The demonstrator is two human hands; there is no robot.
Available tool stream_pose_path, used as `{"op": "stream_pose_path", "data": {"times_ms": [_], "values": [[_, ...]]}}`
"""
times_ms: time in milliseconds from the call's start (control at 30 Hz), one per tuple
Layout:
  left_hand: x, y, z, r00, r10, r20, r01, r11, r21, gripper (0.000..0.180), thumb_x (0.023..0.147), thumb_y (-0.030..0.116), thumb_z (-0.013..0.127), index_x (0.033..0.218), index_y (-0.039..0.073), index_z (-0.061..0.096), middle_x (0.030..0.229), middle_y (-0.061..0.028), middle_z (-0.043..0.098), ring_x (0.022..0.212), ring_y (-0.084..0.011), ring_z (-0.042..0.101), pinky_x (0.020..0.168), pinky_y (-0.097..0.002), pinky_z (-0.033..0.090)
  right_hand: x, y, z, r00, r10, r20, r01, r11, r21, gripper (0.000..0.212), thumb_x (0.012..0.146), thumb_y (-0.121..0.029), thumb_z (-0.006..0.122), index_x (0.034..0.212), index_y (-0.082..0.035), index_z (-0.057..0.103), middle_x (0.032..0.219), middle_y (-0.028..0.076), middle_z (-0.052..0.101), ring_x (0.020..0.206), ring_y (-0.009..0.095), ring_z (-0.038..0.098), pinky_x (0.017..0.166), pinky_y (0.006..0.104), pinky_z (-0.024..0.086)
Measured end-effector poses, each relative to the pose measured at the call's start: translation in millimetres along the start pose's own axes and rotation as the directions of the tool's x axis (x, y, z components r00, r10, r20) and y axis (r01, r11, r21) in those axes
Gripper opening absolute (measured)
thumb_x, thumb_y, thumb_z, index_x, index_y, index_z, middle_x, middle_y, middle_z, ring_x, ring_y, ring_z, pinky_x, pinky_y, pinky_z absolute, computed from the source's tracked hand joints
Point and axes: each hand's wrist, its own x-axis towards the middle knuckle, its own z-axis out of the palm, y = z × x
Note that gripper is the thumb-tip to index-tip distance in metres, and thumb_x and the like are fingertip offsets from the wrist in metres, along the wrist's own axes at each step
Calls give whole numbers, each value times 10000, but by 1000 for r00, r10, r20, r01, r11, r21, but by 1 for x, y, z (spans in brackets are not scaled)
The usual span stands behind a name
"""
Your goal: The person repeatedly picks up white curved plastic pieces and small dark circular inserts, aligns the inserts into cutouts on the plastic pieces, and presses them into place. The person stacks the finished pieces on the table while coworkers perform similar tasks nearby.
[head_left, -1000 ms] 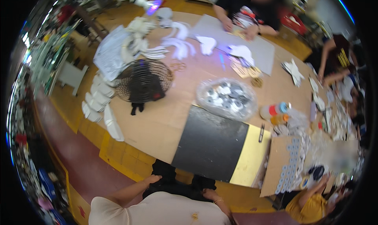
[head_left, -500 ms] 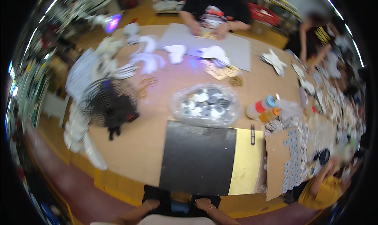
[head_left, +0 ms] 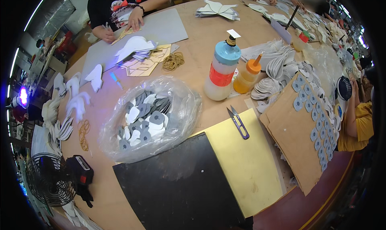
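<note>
Neither of my hands shows in the head view now. Closest to me on the table lies a black mat (head_left: 181, 181), partly over a yellow sheet (head_left: 245, 161). Purple-handled thread snips (head_left: 239, 124) rest on the yellow sheet with their blades apart. Just beyond the mat sits a clear plastic bag (head_left: 183, 123), its mouth spread wide, full of small grey and white cut pieces (head_left: 142, 119). To its right stand a bottle with a blue top and red band (head_left: 221, 73) and a smaller amber bottle with an orange nozzle (head_left: 246, 75).
A cardboard sheet (head_left: 289, 137) carrying rows of grey pieces tilts at the right edge. Stacked white pieces (head_left: 277, 67) lie behind it. A black fan (head_left: 50, 179) stands at the left. Rubber bands (head_left: 173, 61) lie near a co-worker's hands (head_left: 134, 18). Another person in yellow (head_left: 358, 125) is at the right.
My view has swung to the right and moved closer to the table. My two hands, earlier at the lower edge near my lap, have gone out of the picture.
</note>
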Motion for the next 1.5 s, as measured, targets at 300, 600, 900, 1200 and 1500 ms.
{"op": "stream_pose_path", "data": {"times_ms": [300, 600, 900, 1200, 1500], "values": [[13, 16, -17, 994, -7, -110, 7, 1000, 4, 305, 935, 225, 500, 975, 27, 728, 1007, -206, 721, 930, -376, 703, 838, -501, 541, 10, 7, -32, 1000, 22, -19, -22, 1000, -20, 419, 944, -355, 605, 1221, -56, 701, 1273, 201, 678, 1202, 376, 640, 1019, 488, 501], [28, 35, -30, 968, -17, -249, 24, 999, 23, 282, 923, 217, 518, 935, 31, 729, 958, -193, 723, 875, -372, 706, 796, -496, 549, 24, 18, -58, 998, 14, -63, -18, 998, -56, 416, 937, -336, 608, 1240, -65, 695, 1293, 199, 670, 1225, 373, 628, 1037, 492, 487], [37, 32, -12, 937, 33, -347, -1, 996, 92, 261, 911, 209, 536, 896, 36, 731, 908, -179, 726, 821, -367, 708, 754, -492, 558, 24, 36, -44, 992, -26, -122, 22, 999, -37, 417, 930, -317, 612, 1259, -73, 689, 1314, 197, 661, 1248, 370, 615, 1055, 496, 473], [40, -4, 43, 847, 195, -494, -64, 961, 269, 243, 899, 201, 555, 857, 40, 732, 859, -165, 728, 766, -362, 711, 712, -487, 566, 26, 57, -4, 966, -141, -217, 124, 988, -92, 421, 923, -298, 616, 1278, -82, 683, 1334, 195, 652, 1271, 368, 602, 1073, 501, 459], [6, -40, 89, 781, 86, -619, 14, 988, 155, 225, 910, 213, 606, 979, 60, 756, 890, -174, 746, 801, -345, 732, 748, -457, 568, 66, 53, 19, 868, -451, -208, 339, 844, -417, 429, 916, -279, 619, 1297, -90, 677, 1354, 193, 643, 1294, 365, 590, 1091, 505, 445]]}}
